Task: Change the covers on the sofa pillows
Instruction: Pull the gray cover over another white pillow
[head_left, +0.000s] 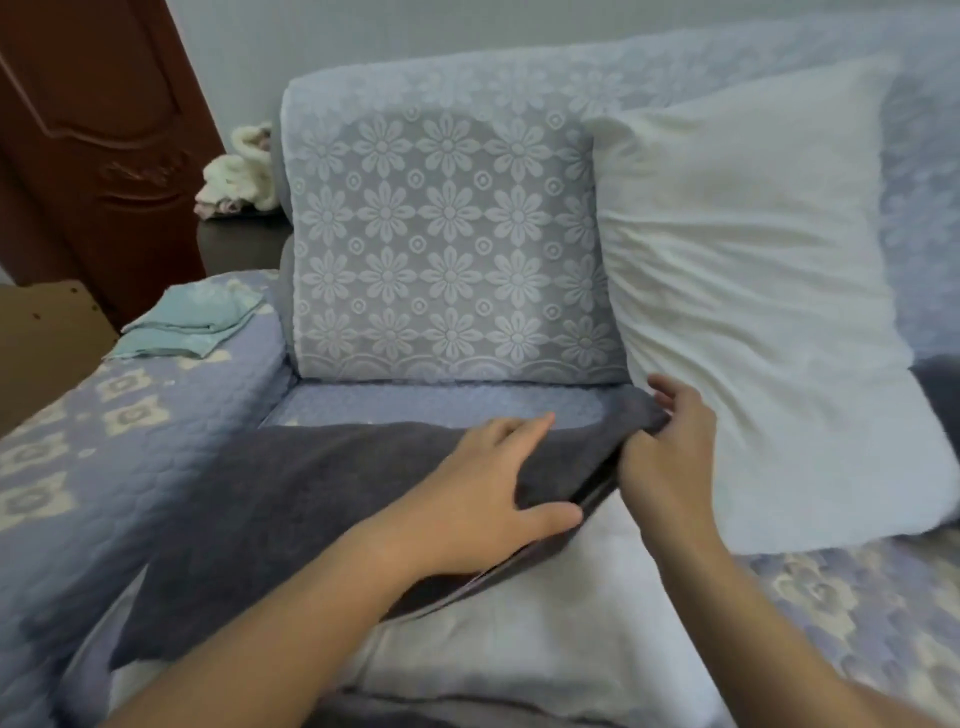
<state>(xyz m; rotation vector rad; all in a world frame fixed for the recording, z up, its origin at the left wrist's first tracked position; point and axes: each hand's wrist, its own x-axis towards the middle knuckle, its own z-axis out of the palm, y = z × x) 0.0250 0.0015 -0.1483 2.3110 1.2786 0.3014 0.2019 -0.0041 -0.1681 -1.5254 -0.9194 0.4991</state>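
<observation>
The dark grey fleecy pillow cover (291, 499) is lying across the near sofa seat (415, 405), half over a white bare pillow (519, 623). The left hand (488, 493) is pressing it flat, fingers spread; the right hand (670, 452) is pinching its far-right corner. Its open edge is running diagonally between them.

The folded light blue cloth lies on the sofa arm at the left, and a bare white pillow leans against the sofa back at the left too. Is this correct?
Not quite. The head view shows the folded light blue cloth on the left sofa arm, but the bare white pillow leans against the sofa back at the right.
</observation>
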